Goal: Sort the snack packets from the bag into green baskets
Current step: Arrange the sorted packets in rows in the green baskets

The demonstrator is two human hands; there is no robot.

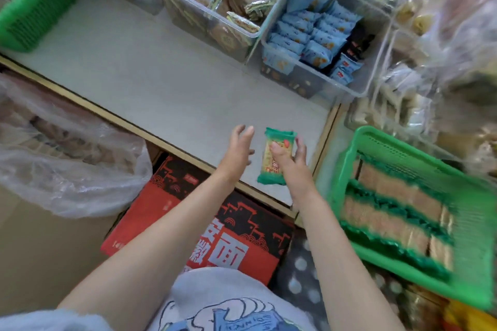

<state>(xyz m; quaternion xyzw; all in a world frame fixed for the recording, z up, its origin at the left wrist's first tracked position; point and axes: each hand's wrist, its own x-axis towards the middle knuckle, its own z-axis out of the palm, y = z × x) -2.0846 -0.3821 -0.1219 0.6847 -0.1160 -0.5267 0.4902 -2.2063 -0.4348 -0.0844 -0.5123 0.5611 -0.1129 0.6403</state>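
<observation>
Gripping a green snack packet point(277, 157), the right hand point(291, 164) reaches forward; left hand point(238, 150) open.

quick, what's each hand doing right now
Left hand: open, fingers spread, holding nothing.
Right hand: holding a green snack packet, thumb across its front.

My right hand point(291, 162) covers the lower mid of the snack packet point(277, 156), so its print is unreadable. Green basket point(419, 217) w/ packets at right is motion-blurred, far corner cut by the edge. 2nd green basket point(35, 8) at top-left corner is cropped. Plastic bag point(67, 158) contents too hazy to tell.
</observation>
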